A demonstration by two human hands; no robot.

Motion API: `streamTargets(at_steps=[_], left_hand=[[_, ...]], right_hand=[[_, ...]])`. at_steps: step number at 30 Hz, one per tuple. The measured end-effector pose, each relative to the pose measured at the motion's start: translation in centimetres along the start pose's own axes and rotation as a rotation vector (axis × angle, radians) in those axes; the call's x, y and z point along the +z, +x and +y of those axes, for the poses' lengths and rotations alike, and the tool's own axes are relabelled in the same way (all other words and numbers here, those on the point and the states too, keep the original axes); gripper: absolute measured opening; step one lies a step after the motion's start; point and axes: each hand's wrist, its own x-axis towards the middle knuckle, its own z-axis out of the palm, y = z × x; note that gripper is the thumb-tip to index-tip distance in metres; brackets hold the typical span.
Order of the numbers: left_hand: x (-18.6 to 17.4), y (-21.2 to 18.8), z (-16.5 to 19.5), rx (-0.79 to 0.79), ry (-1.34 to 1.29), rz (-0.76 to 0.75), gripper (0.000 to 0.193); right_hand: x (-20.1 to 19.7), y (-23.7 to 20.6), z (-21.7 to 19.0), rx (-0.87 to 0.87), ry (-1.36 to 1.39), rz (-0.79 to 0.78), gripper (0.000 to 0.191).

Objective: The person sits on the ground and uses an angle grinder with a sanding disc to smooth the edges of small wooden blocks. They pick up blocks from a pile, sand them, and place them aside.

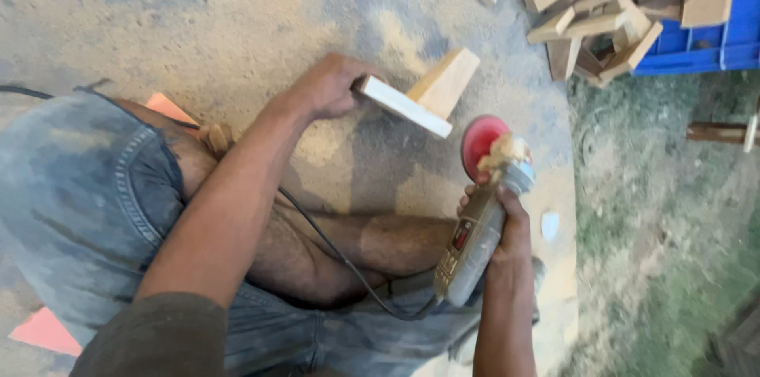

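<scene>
My left hand (328, 85) grips one end of a T-shaped wooden piece (427, 94) made of a pale board with a block joined across it, held just above the dusty floor. My right hand (507, 222) is wrapped around the grey body of an angle grinder (475, 234). Its red sanding disc (481, 142) points up toward the wood, a short way below and right of it, not touching. The grinder's black cable (332, 250) runs back across my bent leg.
A heap of cut wooden blocks (602, 5) spills from a blue crate (712, 44) at the top right. Sawdust covers the concrete floor (237, 13). A wooden stick (720, 133) lies at the right edge. Orange pads (47, 331) lie under me.
</scene>
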Motion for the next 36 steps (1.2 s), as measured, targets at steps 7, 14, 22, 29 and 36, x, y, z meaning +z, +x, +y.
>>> streamTargets(at_steps=[7,14,22,29,36], left_hand=[[-3.8,-3.9,2.1,-0.142,0.475,0.078,0.032],[-5.0,-3.5,5.2,-0.39,0.48,0.009,0.079],[-3.7,2.1,1.8,-0.464,0.315,-0.01,0.052],[-0.6,2.1,-1.7,-0.346,-0.194,0.175,0.044],[0.8,2.3,-3.7,-0.081,0.146,0.19,0.044]], right_hand=[[-0.2,3.2,1.2,-0.175,0.073,-0.138,0.037],[0.3,4.7,3.8,-0.161,0.078,-0.184,0.042],[-0.3,4.8,3.6,-0.063,0.17,-0.099,0.049],[-0.8,4.9,4.0,-0.118,0.167,-0.126,0.051],[-1.3,3.0,3.2,-0.209,0.292,-0.293,0.07]])
